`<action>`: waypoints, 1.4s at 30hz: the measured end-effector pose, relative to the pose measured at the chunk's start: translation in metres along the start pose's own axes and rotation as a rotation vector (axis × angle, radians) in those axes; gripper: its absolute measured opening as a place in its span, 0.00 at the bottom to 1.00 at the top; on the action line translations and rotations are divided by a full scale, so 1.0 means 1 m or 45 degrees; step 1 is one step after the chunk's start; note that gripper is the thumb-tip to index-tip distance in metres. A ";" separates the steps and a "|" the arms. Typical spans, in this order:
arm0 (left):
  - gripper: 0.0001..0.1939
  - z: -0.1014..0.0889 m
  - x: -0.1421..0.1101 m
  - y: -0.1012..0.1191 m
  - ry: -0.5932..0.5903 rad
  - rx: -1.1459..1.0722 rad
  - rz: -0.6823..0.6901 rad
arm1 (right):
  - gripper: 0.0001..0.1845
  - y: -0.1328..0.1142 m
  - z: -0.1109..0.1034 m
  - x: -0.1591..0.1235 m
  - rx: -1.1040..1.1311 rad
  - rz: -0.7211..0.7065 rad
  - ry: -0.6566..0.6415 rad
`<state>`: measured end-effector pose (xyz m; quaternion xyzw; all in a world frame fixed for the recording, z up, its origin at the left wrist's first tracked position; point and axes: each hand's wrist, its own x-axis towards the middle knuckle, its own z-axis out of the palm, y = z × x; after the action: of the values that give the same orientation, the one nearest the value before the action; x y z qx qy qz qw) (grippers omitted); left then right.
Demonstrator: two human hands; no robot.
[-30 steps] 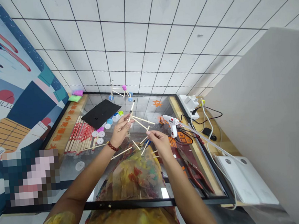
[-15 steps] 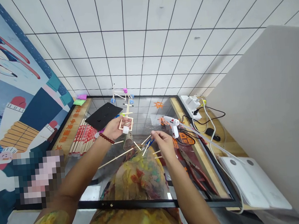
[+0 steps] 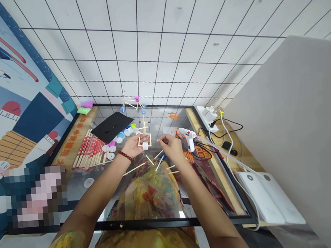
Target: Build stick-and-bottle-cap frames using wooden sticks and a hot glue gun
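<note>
My left hand [image 3: 132,146], a beaded bracelet at its wrist, is closed on a small square frame of wooden sticks [image 3: 150,139]. A white cap-like piece [image 3: 145,146] sits at the frame's lower edge. To the right of the frame, and apart from it, is my right hand [image 3: 170,146]. Its thumb and fingertips are pinched together; anything between them is too small to make out. Below both hands lie loose cut sticks [image 3: 149,160] and a blue-handled tool [image 3: 162,158], partly covered by sticks.
A white glue gun [image 3: 188,137] lies right of my hands, and red-handled pliers [image 3: 213,187] lie nearer me. Left are bundled sticks [image 3: 84,151], plastic discs [image 3: 111,155] and a black sheet [image 3: 112,127]. A stick model [image 3: 131,102] stands at the back.
My right hand has moved up and left, away from the blue-handled tool and closer to the frame. My left hand still holds the frame, slightly lower and further right in view.
</note>
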<state>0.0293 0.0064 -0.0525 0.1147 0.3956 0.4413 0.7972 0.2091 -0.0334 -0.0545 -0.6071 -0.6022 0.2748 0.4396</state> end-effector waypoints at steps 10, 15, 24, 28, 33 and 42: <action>0.10 -0.015 -0.003 0.004 -0.029 0.037 0.022 | 0.16 0.008 0.033 0.012 0.281 0.371 -0.190; 0.09 -0.015 0.002 -0.002 -0.076 0.232 0.044 | 0.18 0.008 0.041 0.008 0.477 0.520 -0.282; 0.04 -0.031 0.001 0.011 -0.011 0.711 0.193 | 0.14 0.011 0.041 0.001 0.552 0.639 -0.232; 0.07 -0.038 -0.010 0.021 0.072 0.959 0.527 | 0.15 0.012 0.041 -0.004 0.495 0.638 -0.218; 0.17 -0.039 -0.023 0.018 0.153 1.187 0.931 | 0.17 0.015 0.028 -0.007 0.321 0.505 -0.167; 0.14 -0.021 -0.030 0.017 0.104 1.022 1.025 | 0.17 -0.010 0.023 0.000 0.072 -0.133 0.070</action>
<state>-0.0058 -0.0108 -0.0413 0.5332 0.4880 0.5294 0.4441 0.1848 -0.0295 -0.0564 -0.5694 -0.6128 0.2516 0.4868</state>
